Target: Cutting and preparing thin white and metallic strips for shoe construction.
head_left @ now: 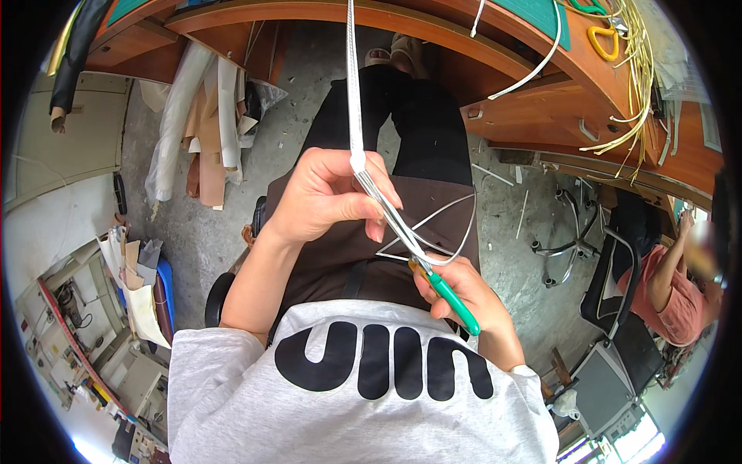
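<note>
White, thin strands (396, 220) run as a narrow bundle from the top of the view, across the front edge of the wooden bench (433, 19), down to the person's lap; a small white binding (358, 161) circles the bundle at the left hand (332, 197). That hand's grip is clamped on the strands, thumb and fingers pinching them just below the binding; the right hand (468, 290) has its grip wrapped round a green-handled hand tool (456, 305), nearer the body, with the strands' lower part meeting its yellowish front end; whether the tool's tip is open or closed I cannot tell. One pale strand (471, 224) bows out in a loose loop to the right, over the brown apron (309, 263); the bundle is held in the air above that apron, clear of the bench.

Green cutting mat (541, 19) lies at the bench's front edge, with a yellow looped handle (603, 45) farther right; gold strands (641, 85) spill over the edge toward the right corner, and a white cord (533, 77) dangles beside the mat. Concrete floor (301, 62) carries pale rolls (178, 124) and tan sheets (212, 155) on the left; on the right are a wheeled chair base (568, 251) and a co-worker in a salmon top (672, 294).
</note>
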